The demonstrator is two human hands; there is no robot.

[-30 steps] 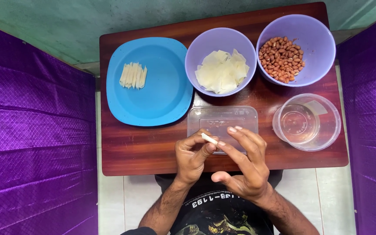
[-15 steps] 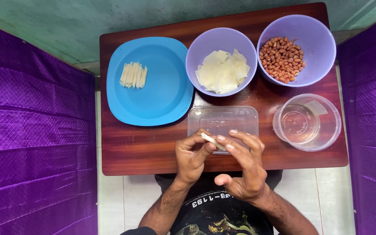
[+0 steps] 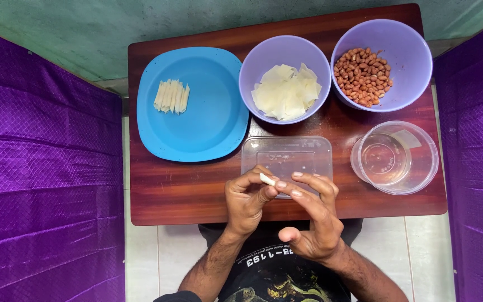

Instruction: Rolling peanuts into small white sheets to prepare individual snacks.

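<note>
1. The left hand point(image 3: 247, 201) is closed in a pinch on a small pale roll point(image 3: 268, 179), with thumb and forefinger gripping its lower end.
2. The right hand point(image 3: 311, 221) is half open, its fingers point(image 3: 308, 184) curved and reaching toward the roll from the right; whether the fingertips actually touch the roll cannot be told. Its thumb sticks out lower down, holding nothing.
3. The roll sits tilted between the two hands, above the near edge of the desk point(image 3: 185, 193) and just in front of a clear rectangular container point(image 3: 286, 156).
4. That container lies flat on the dark wooden desk, partly covered by the fingers.
5. To the left, a blue plate point(image 3: 208, 128) carries a row of finished pale rolls point(image 3: 171, 96) laid side by side near its upper left.
6. Behind the container, a lilac bowl point(image 3: 255, 61) holds thin pale wrapper sheets point(image 3: 286, 92).
7. A second lilac bowl point(image 3: 412, 56) at the far right corner holds brown peanuts point(image 3: 363, 75).
8. A clear round tub point(image 3: 420, 168) with a little water stands on the right, just beside the rectangular container.
9. Purple quilted cloth point(image 3: 46, 196) hangs on both sides of the desk.
</note>
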